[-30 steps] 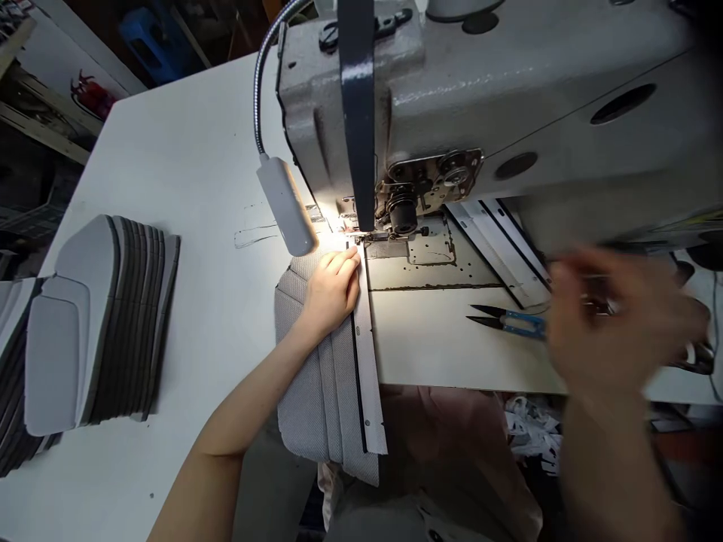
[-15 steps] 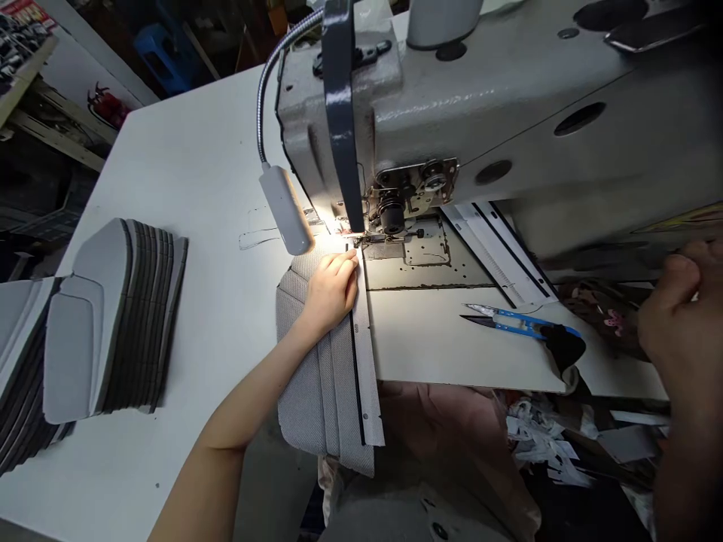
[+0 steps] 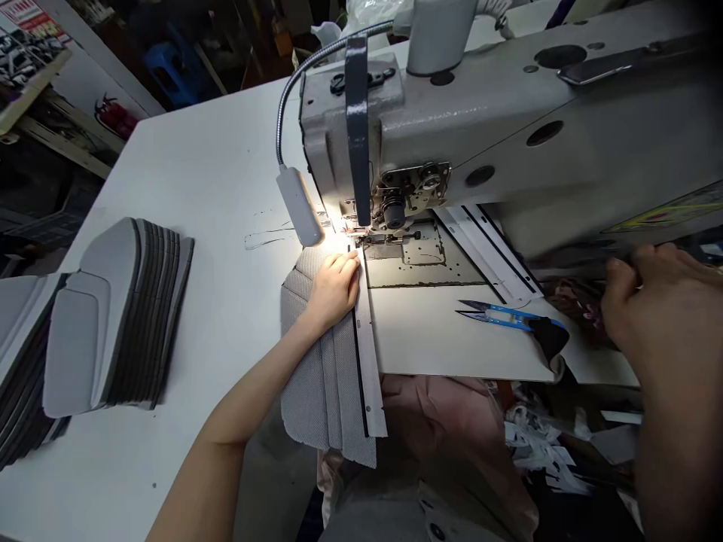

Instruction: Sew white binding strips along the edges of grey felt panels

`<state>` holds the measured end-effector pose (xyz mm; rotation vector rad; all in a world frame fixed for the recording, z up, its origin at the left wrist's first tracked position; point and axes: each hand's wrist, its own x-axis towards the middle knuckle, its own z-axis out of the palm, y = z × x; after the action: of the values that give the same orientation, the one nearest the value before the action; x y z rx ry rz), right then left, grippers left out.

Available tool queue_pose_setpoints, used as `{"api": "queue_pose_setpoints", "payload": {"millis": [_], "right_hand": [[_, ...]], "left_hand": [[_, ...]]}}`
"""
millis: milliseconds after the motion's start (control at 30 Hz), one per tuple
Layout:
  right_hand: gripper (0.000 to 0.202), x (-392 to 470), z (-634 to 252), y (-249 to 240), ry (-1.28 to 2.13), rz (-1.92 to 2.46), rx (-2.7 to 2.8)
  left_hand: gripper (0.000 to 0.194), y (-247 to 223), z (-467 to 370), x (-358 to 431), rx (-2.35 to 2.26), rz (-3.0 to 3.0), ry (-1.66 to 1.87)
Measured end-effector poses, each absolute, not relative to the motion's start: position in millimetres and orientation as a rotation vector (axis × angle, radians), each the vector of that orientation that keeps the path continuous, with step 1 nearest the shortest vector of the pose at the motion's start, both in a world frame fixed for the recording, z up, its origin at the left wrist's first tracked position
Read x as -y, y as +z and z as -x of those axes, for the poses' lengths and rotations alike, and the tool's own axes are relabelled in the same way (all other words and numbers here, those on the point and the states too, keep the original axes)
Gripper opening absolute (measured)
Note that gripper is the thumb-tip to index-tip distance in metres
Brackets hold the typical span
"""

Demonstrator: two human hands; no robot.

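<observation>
My left hand (image 3: 334, 292) lies on a grey fabric panel (image 3: 309, 376) close to the sewing machine's needle area (image 3: 361, 235). Its fingers are bent and pressed together on the panel and on a pale strip (image 3: 370, 376) with a black line along it. The strip runs along the panel's right side, and both hang over the table's front edge. At the far right, below the machine arm (image 3: 497, 113), is my right hand (image 3: 660, 301). Its fingers are curled in shadow, and what they hold, if anything, is hidden.
Blue thread snips (image 3: 502, 316) lie on the table right of the strip, beside a dark cloth scrap (image 3: 547, 339). More pale strips (image 3: 489, 252) rest under the machine arm. Stacked grey panels (image 3: 121, 316) stand at left. A lamp (image 3: 299, 207) hangs beside the needle.
The camera view has shifted slightly. My right hand now appears further left and more fully in view. My left hand stays on the panel by the needle, with little visible movement.
</observation>
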<state>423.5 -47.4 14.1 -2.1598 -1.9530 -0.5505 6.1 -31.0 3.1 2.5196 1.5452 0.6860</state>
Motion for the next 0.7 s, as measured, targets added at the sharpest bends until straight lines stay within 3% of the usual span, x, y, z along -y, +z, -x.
{"api": "queue_pose_setpoints", "payload": {"millis": [133, 233, 333, 467, 567, 700], "right_hand": [[0.047, 55.7, -399.5, 24.4, -0.530, 2.070, 1.973], [0.040, 91.3, -344.7, 29.9, -0.379, 1.842, 1.871], [0.033, 143.9, -276.3, 29.1, 0.411, 1.527, 2.029], [0.063, 195.9, -217.3, 19.4, 1.314, 1.277, 2.080], [0.078, 208.2, -206.2, 14.2, 1.557, 1.228, 1.952], [0.083, 206.9, -206.2, 14.5, 1.642, 1.244, 1.821]], "left_hand": [[0.021, 4.4, -5.3, 31.6, -1.523, -2.532, 0.686], [0.024, 6.2, -5.0, 33.7, -1.524, -2.539, 0.667], [0.028, 6.8, -5.3, 35.9, -1.530, -2.551, 0.658], [0.032, 5.7, -5.7, 37.2, -1.554, -2.523, 0.644], [0.035, 5.2, -5.7, 36.3, -1.570, -2.497, 0.655], [0.037, 6.0, -5.4, 33.1, -1.560, -2.483, 0.673]]}}
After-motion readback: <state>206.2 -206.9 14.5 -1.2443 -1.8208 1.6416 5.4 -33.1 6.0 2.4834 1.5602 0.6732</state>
